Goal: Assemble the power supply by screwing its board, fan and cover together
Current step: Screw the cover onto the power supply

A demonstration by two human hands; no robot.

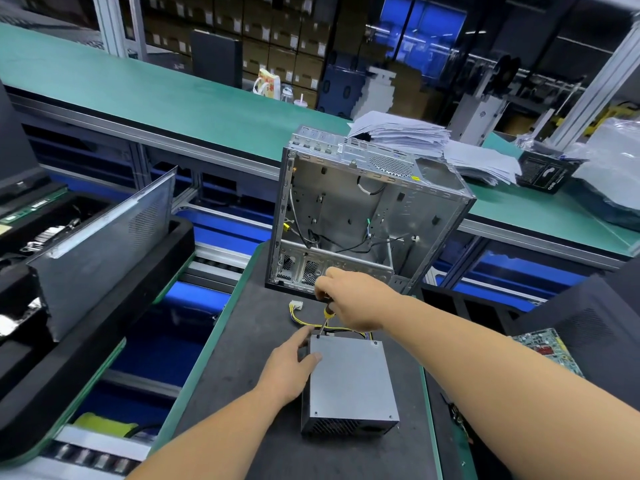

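We are looking down at the power supply (349, 382), a grey metal box that sits on the dark table (249, 368) in the near middle of the scene, its flat cover facing up and its perforated end turned toward us. A bundle of yellow and black cables (304, 315) runs out from its far side and ends in a white connector lying on the table just beyond.

Our left hand (291, 362) rests against the far left corner of the box, thumb lying on the top cover and fingers wrapped over the left edge, steadying it. Our right hand (349, 296) is curled around the handle of a screwdriver (325, 315) with a yellow and black grip. The tool stands nearly upright, tilted slightly, and its tip meets the cover at the far left corner, just beside the left thumb. Whether a screw sits under the tip we cannot tell.

Farther back on the table stands an open computer case (367, 209) of bare silver metal, with loose black wires hanging inside. Behind it a long green conveyor surface (166, 95) crosses the scene, carrying a stack of papers (415, 136) at the right. To the left, a dark side panel (107, 237) leans in a black tray. A green circuit board (543, 348) lies at the right edge, near our right forearm.
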